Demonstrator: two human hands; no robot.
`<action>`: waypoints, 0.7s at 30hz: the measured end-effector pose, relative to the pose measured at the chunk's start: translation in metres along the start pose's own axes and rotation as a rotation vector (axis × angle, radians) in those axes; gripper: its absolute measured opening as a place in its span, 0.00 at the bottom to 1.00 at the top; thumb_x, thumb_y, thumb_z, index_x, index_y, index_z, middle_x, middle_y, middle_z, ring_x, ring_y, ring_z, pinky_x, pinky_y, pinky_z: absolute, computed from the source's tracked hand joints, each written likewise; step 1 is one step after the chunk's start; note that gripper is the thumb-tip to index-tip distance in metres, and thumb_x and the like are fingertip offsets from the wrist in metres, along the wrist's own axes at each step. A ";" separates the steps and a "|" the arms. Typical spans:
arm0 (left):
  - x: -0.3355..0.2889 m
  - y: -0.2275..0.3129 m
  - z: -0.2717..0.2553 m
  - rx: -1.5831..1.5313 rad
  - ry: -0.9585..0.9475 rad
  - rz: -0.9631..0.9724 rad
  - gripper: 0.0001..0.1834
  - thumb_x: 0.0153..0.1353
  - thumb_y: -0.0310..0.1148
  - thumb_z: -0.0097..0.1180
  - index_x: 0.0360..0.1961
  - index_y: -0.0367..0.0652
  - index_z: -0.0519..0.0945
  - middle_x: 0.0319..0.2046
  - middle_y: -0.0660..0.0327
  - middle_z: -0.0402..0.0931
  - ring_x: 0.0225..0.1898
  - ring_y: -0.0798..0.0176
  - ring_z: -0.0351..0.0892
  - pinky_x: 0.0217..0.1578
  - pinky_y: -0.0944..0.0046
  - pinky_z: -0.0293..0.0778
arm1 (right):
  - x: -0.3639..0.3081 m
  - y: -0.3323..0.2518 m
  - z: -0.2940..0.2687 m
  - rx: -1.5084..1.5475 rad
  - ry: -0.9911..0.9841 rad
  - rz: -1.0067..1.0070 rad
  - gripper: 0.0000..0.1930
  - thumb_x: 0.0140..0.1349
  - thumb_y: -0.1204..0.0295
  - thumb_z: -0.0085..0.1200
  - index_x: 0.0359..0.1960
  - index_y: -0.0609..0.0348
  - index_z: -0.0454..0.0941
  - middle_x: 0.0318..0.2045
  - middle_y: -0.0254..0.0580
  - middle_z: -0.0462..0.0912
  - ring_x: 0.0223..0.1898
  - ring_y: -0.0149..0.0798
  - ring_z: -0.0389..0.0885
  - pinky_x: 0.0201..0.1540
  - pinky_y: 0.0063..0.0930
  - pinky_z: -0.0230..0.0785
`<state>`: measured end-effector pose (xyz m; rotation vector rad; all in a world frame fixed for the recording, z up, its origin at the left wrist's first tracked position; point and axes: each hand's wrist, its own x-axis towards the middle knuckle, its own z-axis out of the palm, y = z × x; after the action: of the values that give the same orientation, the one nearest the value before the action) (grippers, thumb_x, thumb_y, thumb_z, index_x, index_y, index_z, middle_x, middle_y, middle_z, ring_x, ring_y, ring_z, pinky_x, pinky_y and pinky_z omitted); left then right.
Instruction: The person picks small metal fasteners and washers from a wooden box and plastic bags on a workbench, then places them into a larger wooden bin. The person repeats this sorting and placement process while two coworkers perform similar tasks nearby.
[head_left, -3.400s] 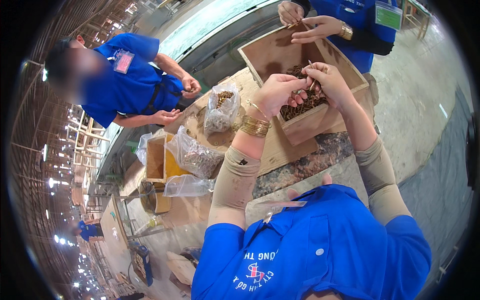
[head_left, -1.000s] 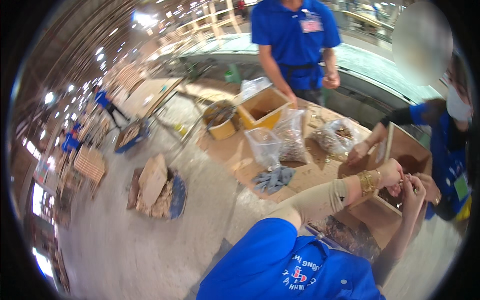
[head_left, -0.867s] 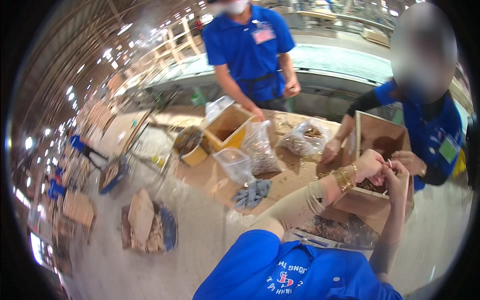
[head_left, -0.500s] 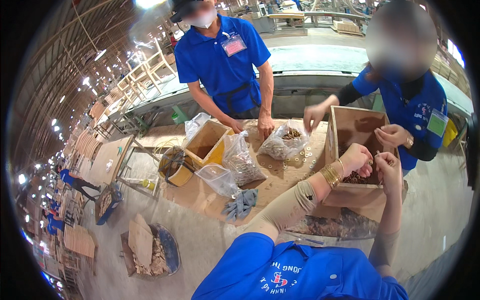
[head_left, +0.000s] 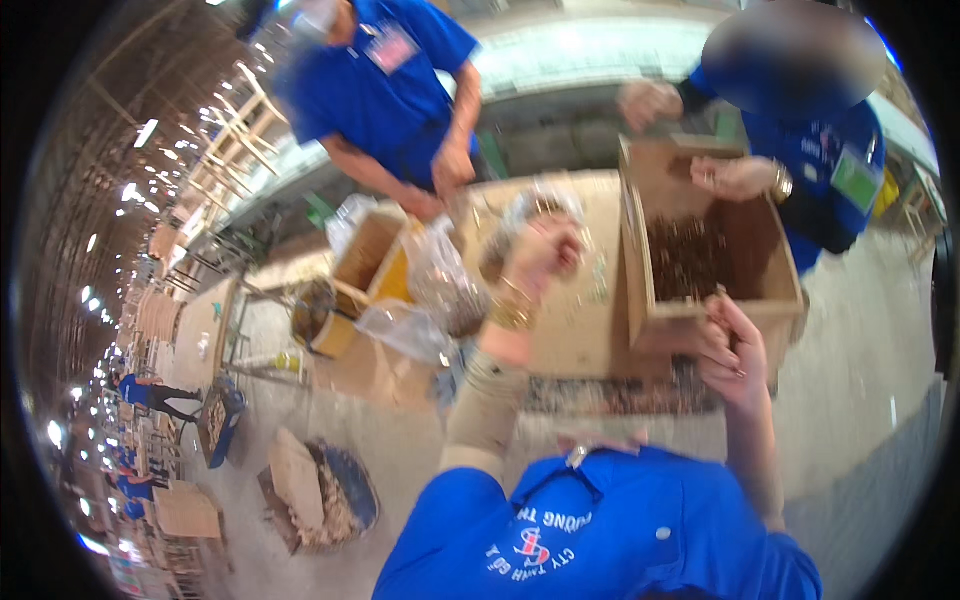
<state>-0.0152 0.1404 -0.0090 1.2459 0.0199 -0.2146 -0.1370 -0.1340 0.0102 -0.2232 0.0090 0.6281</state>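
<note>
A: What's around?
B: Bench [head_left: 590, 350] runs across the middle. Co-worker [head_left: 375, 95] upper left, both hands by the yellow box [head_left: 398, 277]. Second co-worker [head_left: 805, 150] right, one hand over the wooden box [head_left: 660, 330], partly blocking the view in.
A: Anything else?
B: Bucket [head_left: 335, 332] beside the yellow box. On the floor, lower left, a blue bin [head_left: 362, 482] with wood scraps [head_left: 338, 515].
A: Containers?
B: Wooden box has a heap of brown metal pieces [head_left: 680, 255] inside. Small bag [head_left: 512, 212], clear, stands left of it; contents blurred. Big bag [head_left: 440, 280], clear, full of small parts, sits just beside the yellow box. Loose bag [head_left: 405, 330], clear, lies in front of those two.
A: Left hand [head_left: 545, 255]?
B: In front of the small bag, covering part of it. Fingers curled, smeared; can't tell if they grip anything. Bangles [head_left: 513, 312] on that wrist.
A: Right hand [head_left: 735, 352]?
B: At the wooden box's near wall, fingers pinched on a tiny item [head_left: 720, 291] at the rim; too blurred to name.
</note>
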 end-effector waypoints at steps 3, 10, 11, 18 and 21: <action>-0.005 -0.034 -0.055 0.043 0.131 -0.095 0.05 0.53 0.25 0.48 0.31 0.39 0.74 0.20 0.62 0.73 0.17 0.72 0.70 0.17 0.74 0.66 | 0.008 0.051 -0.013 -0.354 0.131 0.132 0.11 0.63 0.65 0.35 0.32 0.59 0.67 0.14 0.33 0.65 0.08 0.20 0.54 0.07 0.13 0.45; -0.002 -0.104 -0.066 0.393 0.188 -0.357 0.06 0.50 0.26 0.51 0.31 0.40 0.75 0.23 0.62 0.75 0.20 0.70 0.74 0.22 0.71 0.71 | 0.018 0.103 -0.102 -0.329 0.510 0.405 0.09 0.61 0.65 0.41 0.30 0.57 0.66 0.16 0.32 0.69 0.11 0.21 0.60 0.10 0.14 0.48; 0.001 -0.120 -0.070 0.462 0.191 -0.327 0.07 0.49 0.27 0.52 0.31 0.39 0.75 0.23 0.61 0.75 0.20 0.69 0.74 0.21 0.70 0.71 | 0.019 0.106 -0.104 -0.349 0.522 0.412 0.08 0.61 0.65 0.41 0.30 0.57 0.66 0.16 0.32 0.69 0.11 0.21 0.60 0.10 0.14 0.48; 0.043 -0.188 -0.061 1.195 0.242 0.069 0.23 0.40 0.41 0.62 0.36 0.38 0.73 0.34 0.49 0.73 0.32 0.48 0.74 0.35 0.60 0.71 | 0.038 0.112 -0.100 -0.537 0.542 0.363 0.07 0.59 0.67 0.45 0.29 0.57 0.68 0.16 0.31 0.69 0.11 0.21 0.60 0.12 0.15 0.50; 0.052 -0.177 -0.024 1.275 0.209 -0.088 0.32 0.39 0.46 0.63 0.44 0.44 0.68 0.45 0.50 0.64 0.44 0.46 0.68 0.43 0.57 0.68 | 0.038 0.113 -0.101 -0.527 0.587 0.346 0.07 0.58 0.67 0.45 0.28 0.57 0.69 0.16 0.31 0.69 0.10 0.22 0.60 0.12 0.14 0.51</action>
<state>0.0075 0.1015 -0.1891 2.5388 0.1337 -0.1651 -0.1656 -0.0444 -0.1144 -0.9254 0.4600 0.8835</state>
